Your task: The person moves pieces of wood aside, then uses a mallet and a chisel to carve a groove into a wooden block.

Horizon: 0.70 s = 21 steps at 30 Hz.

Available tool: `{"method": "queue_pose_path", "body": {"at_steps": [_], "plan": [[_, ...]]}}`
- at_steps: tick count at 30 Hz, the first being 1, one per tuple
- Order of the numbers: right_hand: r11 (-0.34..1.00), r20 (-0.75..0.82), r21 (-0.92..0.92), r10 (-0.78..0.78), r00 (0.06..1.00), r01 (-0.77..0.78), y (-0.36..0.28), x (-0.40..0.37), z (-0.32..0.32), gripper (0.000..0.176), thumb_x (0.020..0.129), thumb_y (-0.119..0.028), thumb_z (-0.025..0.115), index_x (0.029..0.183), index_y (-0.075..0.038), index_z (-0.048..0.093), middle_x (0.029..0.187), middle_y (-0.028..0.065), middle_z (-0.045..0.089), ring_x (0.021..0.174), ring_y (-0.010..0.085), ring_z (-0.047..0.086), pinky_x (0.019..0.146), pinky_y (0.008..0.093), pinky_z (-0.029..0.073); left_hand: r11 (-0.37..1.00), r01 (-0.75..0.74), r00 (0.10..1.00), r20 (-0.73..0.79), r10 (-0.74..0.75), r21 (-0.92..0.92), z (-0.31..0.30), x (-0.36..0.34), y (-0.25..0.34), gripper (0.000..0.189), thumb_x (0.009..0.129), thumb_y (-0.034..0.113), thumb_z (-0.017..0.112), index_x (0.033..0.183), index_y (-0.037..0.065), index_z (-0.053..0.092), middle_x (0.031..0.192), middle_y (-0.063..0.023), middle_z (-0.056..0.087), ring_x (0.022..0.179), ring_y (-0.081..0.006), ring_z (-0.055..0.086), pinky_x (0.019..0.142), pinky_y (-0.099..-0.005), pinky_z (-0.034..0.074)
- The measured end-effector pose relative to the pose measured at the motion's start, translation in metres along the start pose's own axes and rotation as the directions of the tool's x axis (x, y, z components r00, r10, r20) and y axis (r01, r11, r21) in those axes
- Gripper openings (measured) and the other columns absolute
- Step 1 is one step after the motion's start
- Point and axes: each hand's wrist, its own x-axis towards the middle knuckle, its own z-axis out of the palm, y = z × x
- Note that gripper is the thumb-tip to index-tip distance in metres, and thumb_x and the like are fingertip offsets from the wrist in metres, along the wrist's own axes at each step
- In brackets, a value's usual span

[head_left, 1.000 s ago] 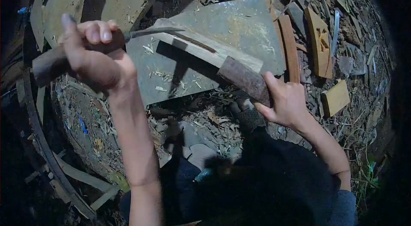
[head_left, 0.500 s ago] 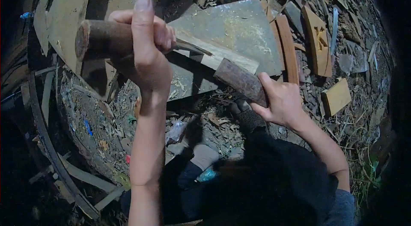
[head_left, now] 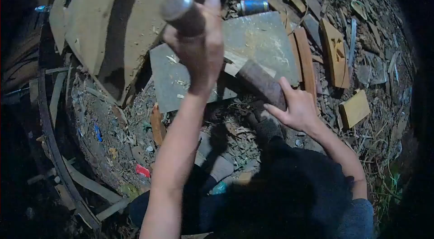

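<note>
My left hand (head_left: 199, 49), left of the middle, is wrapped round a thick dark wooden handle (head_left: 187, 19), its round end tilted up toward the camera. Any blade on it is hidden behind the hand. My right hand (head_left: 298, 108) grips the near end of a dark brown block (head_left: 262, 83), thumb and fingers at its sides. Beyond that block a pale strip of wood (head_left: 236, 63) shows, partly hidden by my left hand. Both pieces lie over a grey flat slab (head_left: 169, 78) strewn with wood shavings.
A large tan board (head_left: 95, 26) lies at the upper left. A blue can (head_left: 253, 7) rests behind the slab. To the right are a curved reddish wood piece (head_left: 305, 58), a carved yellowish block (head_left: 334, 53) and a small yellow block (head_left: 355, 108). Scraps litter the ground.
My left hand has moved right with the handle, which has swung from lying sideways to pointing up toward the camera. My right hand keeps hold of the dark block, nearly in place.
</note>
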Motion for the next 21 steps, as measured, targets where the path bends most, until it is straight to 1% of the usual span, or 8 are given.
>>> {"method": "queue_pose_path", "body": {"at_steps": [3,7,10,13,15,17,18,21], "plan": [[0.977,-0.043,0.214,0.007,0.999,0.002,0.008,0.014,-0.004,0.067,0.08,-0.053,0.063,0.121,-0.002,0.046,0.086,0.0232,0.066,0.08,0.0395,0.066,0.07,0.0461,0.05,1.0,0.011,1.0,-0.007,-0.011,0.02,-0.003,-0.008,0.003,0.025,0.086,0.013,0.069,0.066,0.007,0.057,0.059,0.0034,0.056,0.054,-0.0056,0.051,0.055,-0.0236,0.04],[0.856,-0.546,0.29,-0.22,0.809,0.428,-0.047,0.03,-0.082,0.066,0.076,-0.043,0.069,0.124,-0.002,0.048,0.083,0.0208,0.065,0.075,0.0328,0.067,0.071,0.0413,0.051,1.0,0.02,0.998,-0.056,-0.02,0.01,-0.008,-0.016,0.007,0.026,0.087,0.014,0.069,0.065,0.006,0.055,0.057,0.0031,0.053,0.053,-0.0072,0.049,0.055,-0.025,0.04],[0.763,-0.649,0.141,-0.41,0.64,0.631,-0.091,0.021,-0.127,0.064,0.079,-0.033,0.069,0.128,0.0,0.044,0.11,0.0159,0.062,0.098,0.0258,0.064,0.083,0.0346,0.05,0.928,-0.184,0.978,-0.033,0.206,0.323,-0.015,-0.02,0.018,0.027,0.088,0.023,0.067,0.071,0.005,0.056,0.059,0.0012,0.053,0.056,-0.0142,0.051,0.058,-0.0292,0.04],[0.79,-0.408,-0.403,-0.607,0.682,0.462,-0.122,0.018,-0.133,0.051,0.074,-0.035,0.07,0.11,-0.008,0.047,0.071,0.017,0.064,0.065,0.0404,0.064,0.057,0.047,0.051,0.776,-0.39,0.877,-0.056,0.477,0.496,-0.03,-0.036,-0.034,0.023,0.09,0.027,0.062,0.087,0.004,0.06,0.079,-0.0051,0.061,0.075,-0.0203,0.057,0.068,-0.0369,0.042],[0.803,-0.338,-0.397,-0.578,0.743,0.444,-0.125,0.021,-0.138,0.052,0.075,-0.036,0.069,0.111,-0.009,0.044,0.068,0.0176,0.063,0.063,0.0396,0.064,0.055,0.0473,0.051,0.872,-0.33,0.939,0.035,0.342,0.362,-0.05,-0.031,-0.043,0.036,0.086,0.035,0.064,0.105,0.005,0.058,0.102,-0.0115,0.061,0.095,-0.0272,0.054,0.079,-0.0441,0.041],[0.72,-0.445,-0.483,-0.692,0.568,0.499,-0.129,0.011,-0.143,0.051,0.077,-0.038,0.067,0.111,-0.009,0.045,0.068,0.0178,0.063,0.063,0.0389,0.064,0.056,0.0483,0.05,0.903,-0.009,0.896,0.405,-0.184,0.43,-0.069,-0.018,-0.062,0.051,0.079,0.042,0.067,0.114,0.006,0.056,0.112,-0.0142,0.058,0.106,-0.0322,0.049,0.086,-0.0488,0.036],[0.694,-0.546,-0.394,-0.704,0.455,0.602,-0.131,0.007,-0.141,0.05,0.078,-0.038,0.067,0.112,-0.009,0.045,0.069,0.0173,0.064,0.064,0.0382,0.065,0.056,0.0489,0.05,0.838,0.159,0.985,-0.026,-0.17,0.522,-0.045,-0.041,-0.001,0.051,0.075,0.039,0.069,0.112,0.006,0.057,0.11,-0.0151,0.058,0.106,-0.035,0.05,0.09,-0.0504,0.033],[0.75,-0.275,-0.489,-0.617,0.737,0.446,-0.137,0.003,-0.129,0.052,0.076,-0.038,0.068,0.112,-0.01,0.044,0.069,0.0156,0.063,0.066,0.0375,0.065,0.056,0.048,0.05,0.833,-0.345,0.934,0.245,0.26,0.433,-0.072,-0.052,-0.019,0.055,0.092,0.033,0.057,0.136,0.006,0.039,0.132,-0.0155,0.047,0.127,-0.0309,0.039,0.107,-0.0484,0.025]]}}
